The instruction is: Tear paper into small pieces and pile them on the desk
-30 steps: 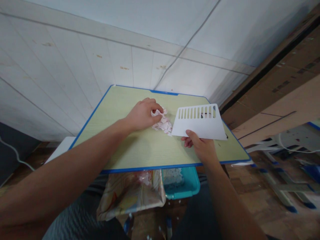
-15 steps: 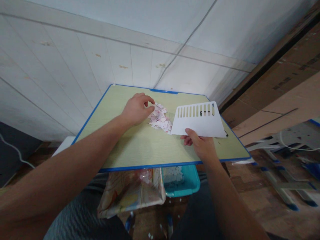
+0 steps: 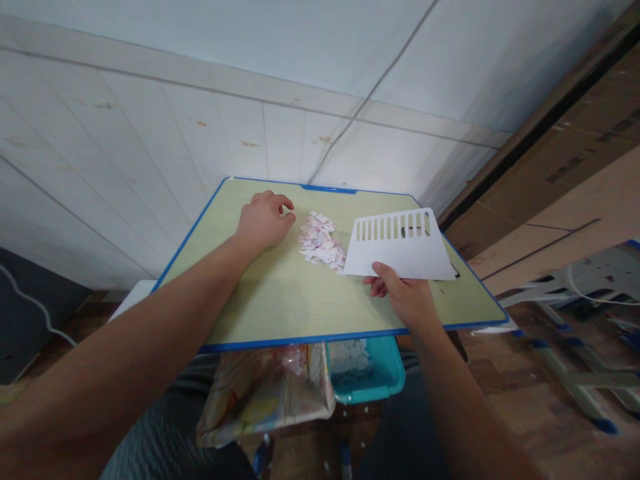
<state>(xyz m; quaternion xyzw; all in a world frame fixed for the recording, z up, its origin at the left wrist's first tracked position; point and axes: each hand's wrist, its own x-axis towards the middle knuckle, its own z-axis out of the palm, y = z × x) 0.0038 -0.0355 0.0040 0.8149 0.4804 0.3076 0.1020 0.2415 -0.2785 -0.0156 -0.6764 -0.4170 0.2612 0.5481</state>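
Note:
My right hand (image 3: 403, 293) grips a flat white slotted sheet (image 3: 400, 257) by its near edge, thumb on top and fingers beneath. A row of long slots runs along the sheet's far side. To its left lies a loose heap of small pinkish-white paper scraps (image 3: 320, 241), just touching or close to the sheet's left corner. My left hand (image 3: 266, 219) hovers over or rests on the table left of the heap; its fingers are curled, with a gap between thumb and forefinger and nothing visible in them.
The pale table (image 3: 280, 293) has a blue rim and stands against a white wall. A dark thin object, possibly glasses (image 3: 456, 272), lies partly under the sheet. Below the front edge are a patterned cloth bag (image 3: 270, 407) and a turquoise basket (image 3: 393, 380) with white scraps. Cardboard boxes (image 3: 565, 160) stand right.
My left hand has drawn back leftward from the heap of scraps. The right hand keeps its hold on the slotted sheet, and the view has shifted slightly.

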